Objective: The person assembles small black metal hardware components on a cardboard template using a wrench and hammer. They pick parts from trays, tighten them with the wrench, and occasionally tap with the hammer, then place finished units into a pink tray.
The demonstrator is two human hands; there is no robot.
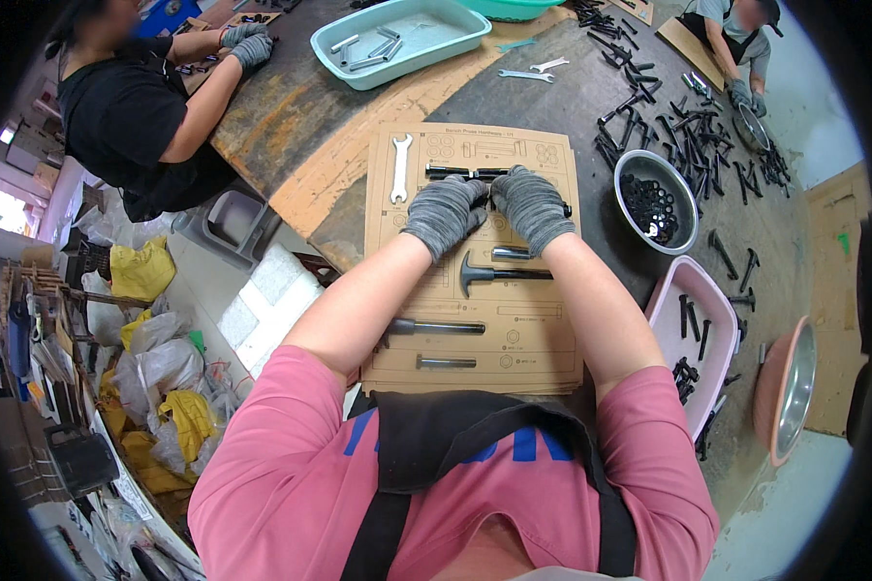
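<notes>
A stack of printed cardboard sheets [373, 290] lies on the table before me. My left hand [446, 215], in a grey glove, bends its fingers inward at the upper middle of the top sheet. Close beside it is my right hand [531, 211], gloved alike, with fingertips pressed down; the fingers of both hide what they grip. Black bolts [455, 172] lie just beyond my fingertips. An open-end wrench [400, 169] rests left of them. Below my hands are a black T-handled part [494, 274], a short metal tube [510, 254], a dark rod [441, 327] and a bolt [446, 363].
Right of the cardboard stand a bowl of black nuts [655, 205] and a pink tray [673, 300] with bolts. Loose black bolts [693, 136] spread beyond. A light-blue basin [402, 44] holds metal tubes. Gloved co-workers are at far left [145, 107] and far right [736, 48].
</notes>
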